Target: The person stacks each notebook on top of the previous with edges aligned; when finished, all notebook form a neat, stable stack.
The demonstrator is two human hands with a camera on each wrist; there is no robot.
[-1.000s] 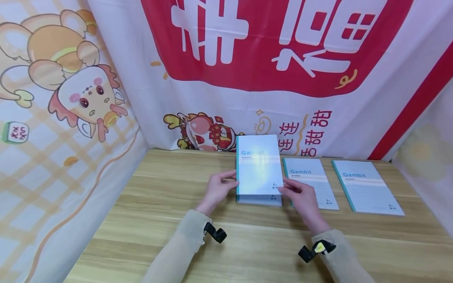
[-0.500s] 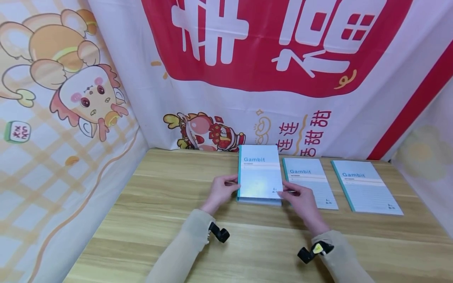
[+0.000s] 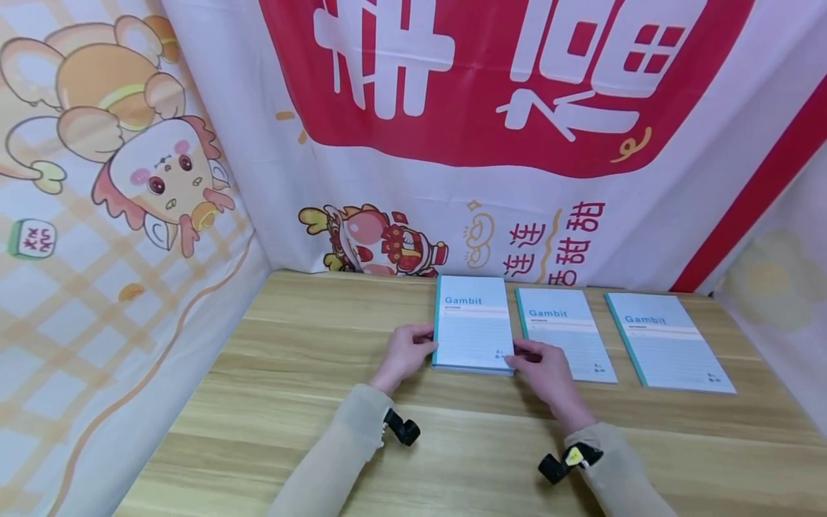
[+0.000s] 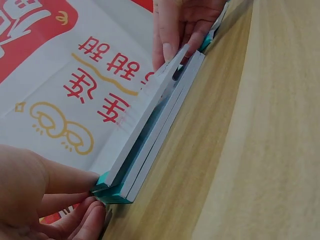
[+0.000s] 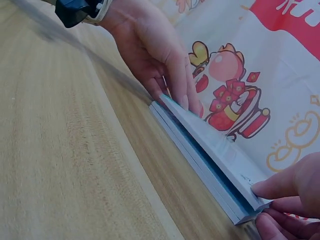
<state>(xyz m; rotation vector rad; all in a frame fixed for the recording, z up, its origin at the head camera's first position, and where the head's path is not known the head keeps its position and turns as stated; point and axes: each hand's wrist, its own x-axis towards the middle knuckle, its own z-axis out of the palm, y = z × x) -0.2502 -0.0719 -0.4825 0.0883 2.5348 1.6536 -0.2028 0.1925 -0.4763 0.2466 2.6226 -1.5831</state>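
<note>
A pale blue Gambit notebook point(image 3: 474, 327) with a teal spine lies between both hands, almost level over a stack of two notebooks point(image 5: 194, 159). The wrist views show a narrow dark gap between the upper notebook and the stack. At the spine side, my left hand point(image 3: 408, 352) pinches the upper notebook's lower edge between thumb and fingers. My right hand point(image 3: 548, 370) grips the opposite side near its lower corner, thumb on the cover. From the head view, the stack is mostly hidden beneath the upper notebook.
A second Gambit notebook point(image 3: 568, 336) lies just right of the stack, and a third spot further right holds another notebook point(image 3: 670, 343). Behind the wooden table point(image 3: 310, 323) hangs a printed cloth point(image 3: 381, 179); another patterned cloth point(image 3: 77, 287) borders the left.
The upper notebook has come down and toward me, from raised and tilted to nearly aligned over the stack. Both hands have lowered with it and kept their hold.
</note>
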